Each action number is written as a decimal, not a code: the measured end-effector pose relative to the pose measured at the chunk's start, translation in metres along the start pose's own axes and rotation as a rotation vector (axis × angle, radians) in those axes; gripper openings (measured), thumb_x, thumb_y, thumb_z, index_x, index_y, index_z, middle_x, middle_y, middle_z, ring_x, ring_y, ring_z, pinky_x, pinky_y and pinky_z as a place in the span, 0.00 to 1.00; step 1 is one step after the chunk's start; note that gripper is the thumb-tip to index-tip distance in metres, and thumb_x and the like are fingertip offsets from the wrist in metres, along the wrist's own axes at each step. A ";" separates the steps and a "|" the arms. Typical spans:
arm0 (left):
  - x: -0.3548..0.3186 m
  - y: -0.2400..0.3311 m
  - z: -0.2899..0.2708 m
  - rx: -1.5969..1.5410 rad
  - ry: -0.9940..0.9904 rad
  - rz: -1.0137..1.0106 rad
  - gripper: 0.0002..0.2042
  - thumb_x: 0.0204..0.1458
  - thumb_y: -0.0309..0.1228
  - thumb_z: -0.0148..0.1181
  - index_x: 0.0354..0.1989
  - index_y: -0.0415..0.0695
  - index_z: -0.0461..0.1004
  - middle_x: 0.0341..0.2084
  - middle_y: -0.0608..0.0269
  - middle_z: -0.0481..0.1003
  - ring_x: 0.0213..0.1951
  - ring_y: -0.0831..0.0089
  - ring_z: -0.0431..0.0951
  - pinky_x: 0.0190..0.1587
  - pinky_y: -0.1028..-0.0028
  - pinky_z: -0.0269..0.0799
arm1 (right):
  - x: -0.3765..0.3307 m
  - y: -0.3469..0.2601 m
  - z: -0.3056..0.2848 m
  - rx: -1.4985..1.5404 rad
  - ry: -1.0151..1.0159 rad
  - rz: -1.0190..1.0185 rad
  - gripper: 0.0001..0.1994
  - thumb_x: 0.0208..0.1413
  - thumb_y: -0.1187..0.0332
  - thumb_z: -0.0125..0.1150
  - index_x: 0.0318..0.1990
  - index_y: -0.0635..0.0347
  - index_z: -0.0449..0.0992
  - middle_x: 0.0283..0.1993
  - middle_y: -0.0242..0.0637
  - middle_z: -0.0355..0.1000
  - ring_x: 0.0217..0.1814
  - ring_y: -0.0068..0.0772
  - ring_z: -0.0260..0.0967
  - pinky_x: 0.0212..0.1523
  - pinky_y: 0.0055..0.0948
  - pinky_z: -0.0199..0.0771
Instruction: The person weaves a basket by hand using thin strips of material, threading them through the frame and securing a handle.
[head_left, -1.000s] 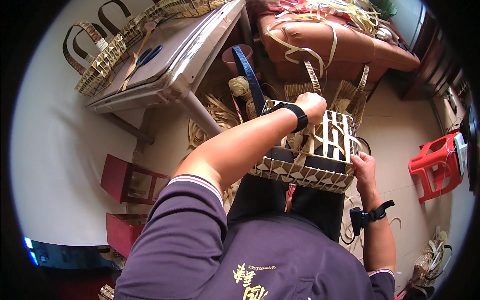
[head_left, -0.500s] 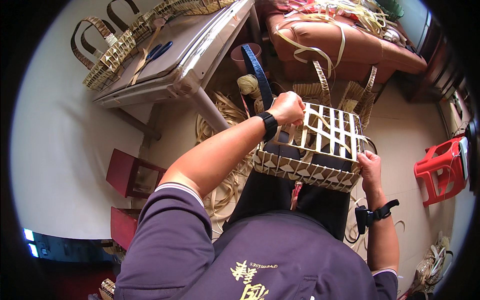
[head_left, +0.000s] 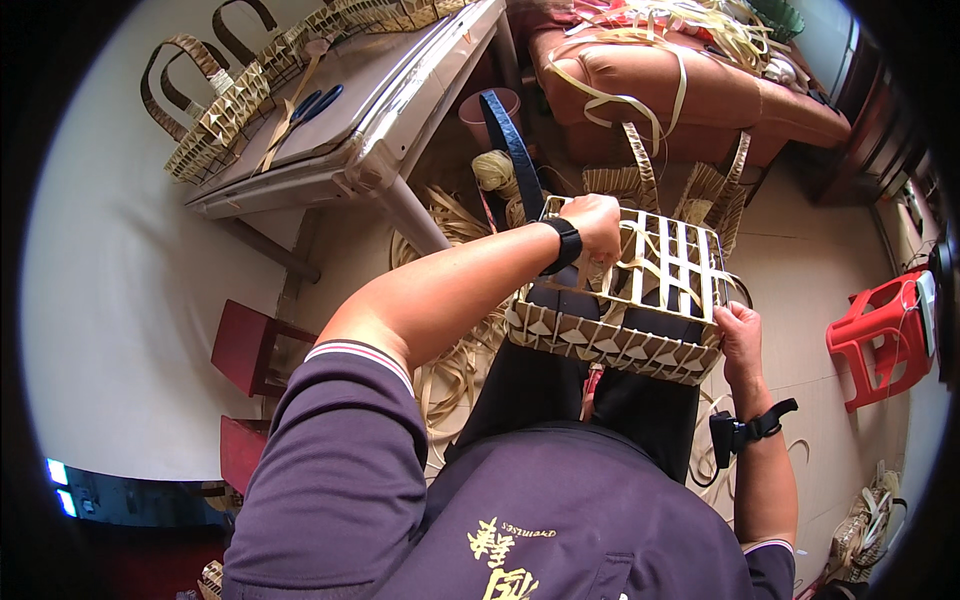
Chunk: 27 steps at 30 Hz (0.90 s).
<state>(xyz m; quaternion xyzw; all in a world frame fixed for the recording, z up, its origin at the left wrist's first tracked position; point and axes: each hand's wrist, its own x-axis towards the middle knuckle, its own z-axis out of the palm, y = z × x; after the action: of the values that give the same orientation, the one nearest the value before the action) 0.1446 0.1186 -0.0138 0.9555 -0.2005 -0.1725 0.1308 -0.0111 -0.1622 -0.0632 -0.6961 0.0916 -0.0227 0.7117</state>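
A half-woven basket with an open lattice of pale flat strips rests across my thighs. Its near wall carries a zigzag of cream and brown strips on a wire frame. My left hand is closed over the left part of the lattice, pinching a flat strip; the fingertips are partly hidden. At the basket's right edge, my right hand grips the rim with thumb and fingers. A dark blue handle strap stands up behind the left hand.
A table at the left holds scissors and finished baskets. Loose strips litter the floor beside me. Behind are an orange sofa and a pink bin. A red stool stands right.
My left hand has shifted slightly right and nearer, turning palm-down over the lattice. The right hand and the basket have stayed in place.
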 end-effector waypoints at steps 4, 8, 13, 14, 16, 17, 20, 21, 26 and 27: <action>-0.009 0.040 -0.001 0.299 0.123 0.125 0.24 0.52 0.31 0.65 0.57 0.36 0.70 0.39 0.47 0.85 0.42 0.48 0.87 0.44 0.55 0.82 | -0.001 0.002 -0.007 -0.011 0.006 -0.013 0.10 0.61 0.70 0.63 0.26 0.57 0.77 0.26 0.17 0.69 0.26 0.08 0.57 0.27 0.18 0.56; -0.003 0.056 0.018 0.395 0.097 0.152 0.34 0.55 0.30 0.62 0.71 0.33 0.61 0.38 0.48 0.85 0.40 0.52 0.87 0.43 0.55 0.81 | -0.001 0.002 -0.002 0.034 -0.010 -0.011 0.10 0.62 0.70 0.63 0.26 0.57 0.77 0.26 0.18 0.69 0.26 0.09 0.58 0.27 0.18 0.56; 0.026 0.014 -0.021 -0.164 -0.150 -0.025 0.49 0.45 0.30 0.77 0.75 0.34 0.55 0.40 0.44 0.82 0.38 0.65 0.85 0.33 0.64 0.79 | 0.006 0.016 -0.016 0.005 -0.001 -0.028 0.10 0.63 0.70 0.63 0.27 0.58 0.77 0.26 0.18 0.69 0.26 0.09 0.58 0.28 0.18 0.56; 0.026 0.005 -0.017 -0.323 -0.206 -0.022 0.53 0.43 0.32 0.81 0.76 0.32 0.53 0.40 0.47 0.81 0.37 0.69 0.83 0.31 0.68 0.78 | 0.007 0.017 -0.017 0.010 -0.015 -0.040 0.10 0.63 0.70 0.63 0.27 0.58 0.77 0.26 0.18 0.69 0.26 0.09 0.57 0.28 0.18 0.56; 0.026 -0.009 -0.015 -0.468 -0.354 -0.012 0.55 0.44 0.37 0.83 0.77 0.29 0.52 0.42 0.53 0.79 0.32 0.76 0.78 0.29 0.72 0.75 | 0.007 0.018 -0.015 0.010 -0.027 -0.042 0.10 0.63 0.70 0.63 0.27 0.58 0.77 0.26 0.18 0.69 0.26 0.09 0.58 0.28 0.18 0.56; 0.026 -0.012 -0.016 -0.469 -0.352 -0.017 0.55 0.44 0.37 0.83 0.77 0.29 0.52 0.42 0.53 0.79 0.32 0.76 0.78 0.29 0.72 0.75 | 0.007 0.015 -0.013 0.005 -0.035 -0.040 0.11 0.63 0.70 0.64 0.27 0.58 0.77 0.26 0.18 0.69 0.26 0.09 0.58 0.28 0.17 0.57; 0.011 -0.010 -0.045 -0.145 -0.364 0.038 0.50 0.45 0.41 0.83 0.73 0.31 0.61 0.36 0.54 0.81 0.33 0.73 0.79 0.32 0.75 0.75 | -0.004 -0.001 -0.005 -0.005 -0.017 -0.025 0.12 0.64 0.68 0.65 0.26 0.57 0.77 0.26 0.19 0.70 0.26 0.09 0.58 0.28 0.18 0.57; 0.000 -0.014 -0.060 -0.236 -0.471 0.013 0.39 0.44 0.42 0.82 0.64 0.35 0.75 0.33 0.56 0.84 0.36 0.71 0.82 0.38 0.73 0.77 | -0.005 -0.004 -0.002 -0.001 -0.025 -0.023 0.12 0.64 0.68 0.65 0.26 0.57 0.77 0.26 0.19 0.70 0.26 0.09 0.58 0.28 0.18 0.57; -0.027 -0.023 -0.028 0.142 0.114 0.042 0.11 0.46 0.35 0.68 0.36 0.44 0.87 0.35 0.47 0.85 0.39 0.51 0.85 0.44 0.60 0.80 | 0.003 0.007 -0.012 -0.016 -0.026 -0.034 0.14 0.64 0.67 0.66 0.24 0.56 0.74 0.24 0.18 0.68 0.26 0.09 0.57 0.28 0.19 0.56; -0.029 -0.023 -0.028 0.212 0.186 0.064 0.10 0.46 0.34 0.66 0.34 0.45 0.87 0.35 0.46 0.85 0.41 0.49 0.85 0.45 0.59 0.80 | 0.004 0.011 -0.015 -0.036 -0.014 -0.038 0.15 0.64 0.67 0.65 0.24 0.55 0.73 0.24 0.18 0.67 0.25 0.09 0.56 0.27 0.19 0.55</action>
<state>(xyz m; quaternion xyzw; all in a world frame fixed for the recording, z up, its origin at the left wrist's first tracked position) 0.1376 0.1566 0.0120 0.9689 -0.2352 -0.0569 0.0525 -0.0104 -0.1771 -0.0745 -0.7106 0.0737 -0.0297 0.6991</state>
